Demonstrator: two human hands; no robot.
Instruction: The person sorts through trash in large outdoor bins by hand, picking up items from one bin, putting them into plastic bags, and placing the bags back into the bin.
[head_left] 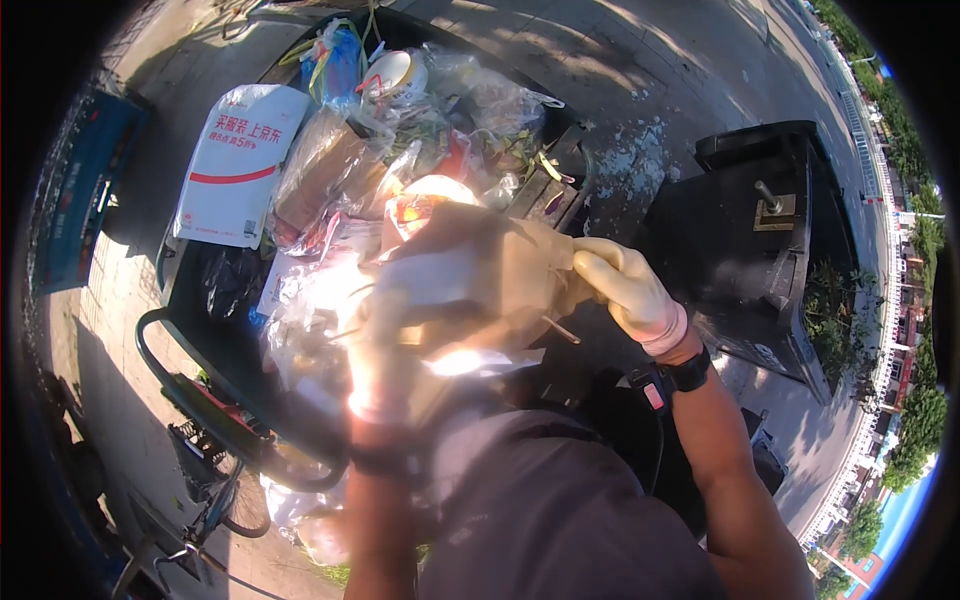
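Note:
My right hand (632, 292), in a pale rubber glove, pinches the right edge of a brown paper bag (515, 262). The bag is stretched out in front of me over a heap of rubbish and is blurred by motion; a whitish patch shows on its side. At the bag's left side is my gloved left hand (378, 345), so smeared by motion and glare that its fingers cannot be made out. Just below the bag's right end, a thin brown stick or cord (562, 330) pokes out. Right behind the bag lies a printed paper tub (425, 200).
A dark bin or cart (215, 345) holds clear plastic bags (500, 100), a white bowl (392, 76) and a blue bag (338, 65). A white mailer with a red stripe (240, 165) hangs over its left rim. A black bin (735, 250) stands right; a bicycle (205, 520) is lower left.

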